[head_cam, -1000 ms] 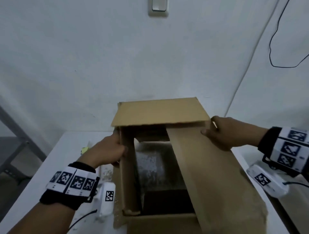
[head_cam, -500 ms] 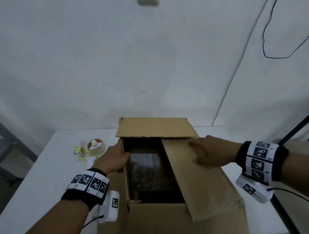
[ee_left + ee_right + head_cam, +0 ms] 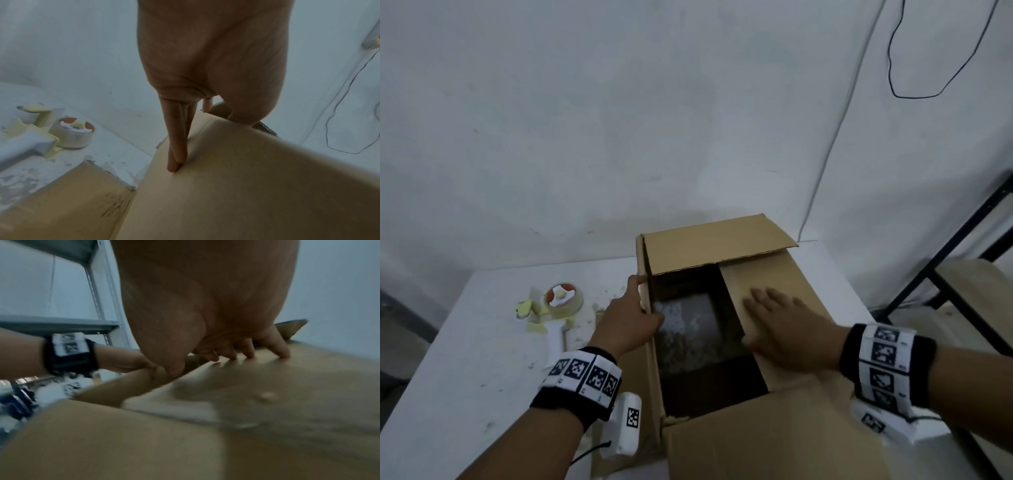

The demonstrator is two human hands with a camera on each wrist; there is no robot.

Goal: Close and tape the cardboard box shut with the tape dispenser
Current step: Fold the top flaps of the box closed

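The brown cardboard box [image 3: 774,442] stands on the white table with its inside still showing. Its far flap [image 3: 715,243] is folded over the opening. My right hand [image 3: 780,329] lies flat, fingers straight, pressing the right flap [image 3: 784,284] down; the right wrist view shows its fingertips [image 3: 251,352] on the cardboard. My left hand [image 3: 628,320] holds the upright left flap [image 3: 246,178], thumb inside and fingers along the outer face. The tape dispenser [image 3: 558,308], with a white handle and a clear tape roll [image 3: 72,134], lies on the table left of the box.
The white table [image 3: 465,377] has bare room to the left and front of the dispenser. A black metal frame [image 3: 962,240] with a wooden shelf [image 3: 969,284] stands to the right. The wall is close behind the box, with a cable [image 3: 822,192] running down it.
The right flap has come down from a steep tilt to nearly level. My right hand moved from its far corner to lie flat on it. My left hand stays on the left flap.
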